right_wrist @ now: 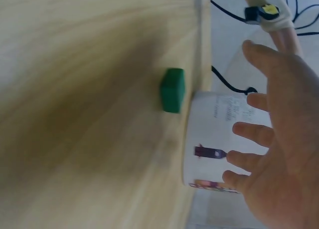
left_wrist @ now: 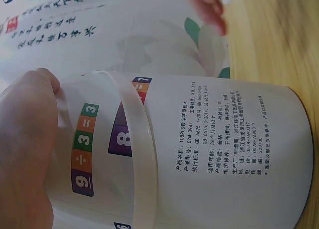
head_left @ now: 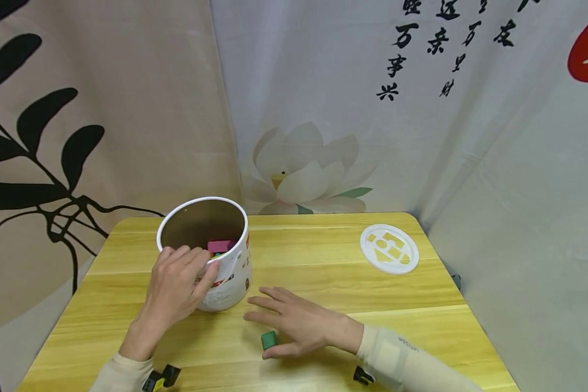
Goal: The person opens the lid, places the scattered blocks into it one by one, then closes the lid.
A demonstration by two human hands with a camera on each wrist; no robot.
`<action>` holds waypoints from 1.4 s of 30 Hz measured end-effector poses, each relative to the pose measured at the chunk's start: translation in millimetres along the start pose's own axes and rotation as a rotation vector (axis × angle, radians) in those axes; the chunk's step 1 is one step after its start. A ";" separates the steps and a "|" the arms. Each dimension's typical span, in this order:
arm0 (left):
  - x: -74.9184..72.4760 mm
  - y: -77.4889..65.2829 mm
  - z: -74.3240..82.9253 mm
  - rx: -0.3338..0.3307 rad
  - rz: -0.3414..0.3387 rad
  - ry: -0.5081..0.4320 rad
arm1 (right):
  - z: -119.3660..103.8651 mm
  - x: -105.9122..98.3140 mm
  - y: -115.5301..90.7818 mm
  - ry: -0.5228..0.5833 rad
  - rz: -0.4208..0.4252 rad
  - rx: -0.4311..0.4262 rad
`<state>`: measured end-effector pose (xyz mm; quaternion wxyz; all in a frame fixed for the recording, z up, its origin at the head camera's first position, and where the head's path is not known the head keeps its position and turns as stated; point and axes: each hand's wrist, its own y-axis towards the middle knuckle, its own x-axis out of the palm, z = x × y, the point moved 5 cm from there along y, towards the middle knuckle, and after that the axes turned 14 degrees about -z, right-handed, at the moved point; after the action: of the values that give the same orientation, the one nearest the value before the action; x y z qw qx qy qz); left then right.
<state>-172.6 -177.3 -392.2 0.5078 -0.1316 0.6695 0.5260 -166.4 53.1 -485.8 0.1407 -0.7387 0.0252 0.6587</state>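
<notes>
A white printed bucket (head_left: pixel 230 286) stands upright on the table, with a pink block (head_left: pixel 219 246) and other coloured pieces partly visible inside. My left hand (head_left: pixel 176 280) grips its near rim, fingers over the edge and thumb along the outside. In the left wrist view, a white handle (left_wrist: pixel 139 154) lies across the bucket's printed side. To the right, my right hand (head_left: pixel 299 321) is spread palm down over the table, holding nothing. A small green block (head_left: pixel 269 341) rests on the tabletop beneath it, near the thumb; the right wrist view shows this block (right_wrist: pixel 172 90) apart from the fingers.
A white disc with shaped cutouts (head_left: pixel 394 269) lies at the back right of the wooden table (head_left: pixel 313 256). Behind the table's far edge hangs a printed cloth (head_left: pixel 313 71), which also runs along the right side.
</notes>
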 end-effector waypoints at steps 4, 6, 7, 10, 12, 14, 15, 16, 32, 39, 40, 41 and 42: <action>-0.4 -0.5 0.5 0.001 0.007 -0.003 | -3.9 13.7 2.2 -0.017 -0.063 -0.014; -0.9 -0.6 0.5 0.002 0.017 -0.005 | -5.4 18.4 2.9 -0.028 -0.086 -0.023; -1.1 -0.8 0.4 0.001 0.020 -0.006 | -6.1 20.5 3.1 -0.032 -0.097 -0.026; -1.5 -0.9 0.4 0.000 0.030 -0.008 | -8.5 24.5 4.0 -0.068 -0.113 -0.038; -1.6 -0.7 0.2 -0.001 0.032 -0.010 | -10.2 25.9 4.4 -0.097 -0.113 -0.043; -1.5 -0.6 -0.1 -0.003 0.030 -0.012 | -11.7 25.7 4.4 -0.117 -0.098 -0.049; -1.4 -0.6 -0.2 -0.004 0.029 -0.013 | -12.0 25.9 4.2 -0.118 -0.091 -0.051; -1.2 -0.6 -0.4 -0.005 0.026 -0.014 | -12.3 26.1 4.0 -0.119 -0.086 -0.052; -1.1 0.1 -0.5 -0.006 0.025 -0.009 | -13.3 30.4 3.3 -0.117 -0.026 -0.066; -1.7 0.4 0.3 -0.003 0.028 -0.006 | -12.7 29.7 3.9 -0.092 -0.037 -0.064; -2.0 0.5 0.7 -0.001 0.029 -0.007 | -12.4 29.5 3.6 -0.089 -0.037 -0.064; -2.2 0.5 0.9 0.000 0.030 -0.006 | -12.0 29.1 3.2 -0.087 -0.035 -0.063; -2.3 0.6 1.2 0.002 0.032 -0.007 | -11.4 28.6 2.7 -0.081 -0.030 -0.065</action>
<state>-171.3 -176.8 -389.9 0.5018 -0.1187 0.6702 0.5338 -152.2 51.9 -513.3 0.1274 -0.7159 -0.0133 0.6863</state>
